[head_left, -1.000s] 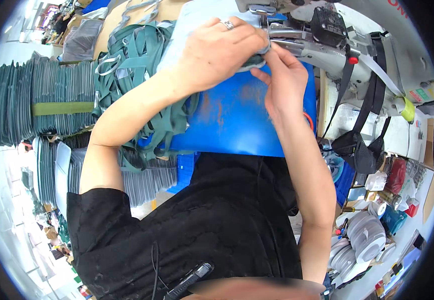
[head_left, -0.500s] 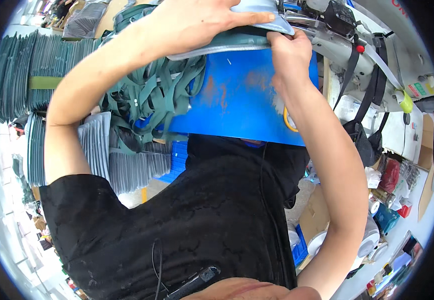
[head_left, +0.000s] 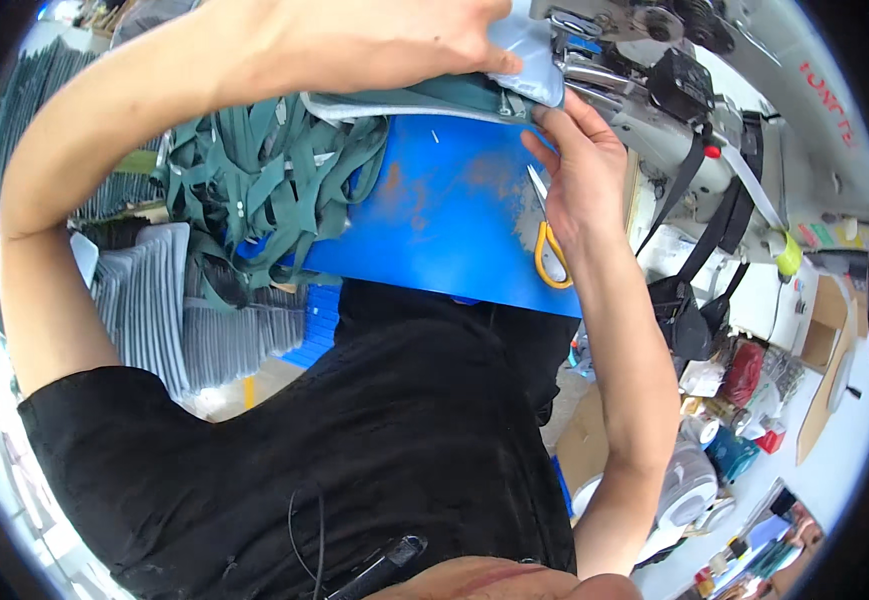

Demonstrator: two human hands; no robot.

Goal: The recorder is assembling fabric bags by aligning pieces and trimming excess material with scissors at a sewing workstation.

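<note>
A flat panel (head_left: pixel 424 98) of green fabric with a pale grey edge lies at the top, a glossy light-blue layer (head_left: pixel 532 60) over its right part. My left hand (head_left: pixel 444 40) grips it from above, thumb on the light-blue layer; its upper fingers are partly cut off. At the panel's right corner, my right hand (head_left: pixel 584 165) has its thumb and fingers curled at the edge, fingertips partly hidden. Just beyond is the metal foot area of a sewing machine (head_left: pixel 594 72). Scissors (head_left: pixel 551 255) with yellow handles rest beside my right wrist.
A scuffed blue board (head_left: pixel 424 220) spans the space before my body. Heaped green straps (head_left: pixel 274 190) lie on its left. Stacked grey panels (head_left: pixel 144 290) and green panels (head_left: pixel 39 120) stand farther left. Black straps (head_left: pixel 719 230) hang at the right by the machine.
The panel has shifted left and slightly down with my left hand. My right fingers have loosened and spread at its corner. The scissors now show more fully.
</note>
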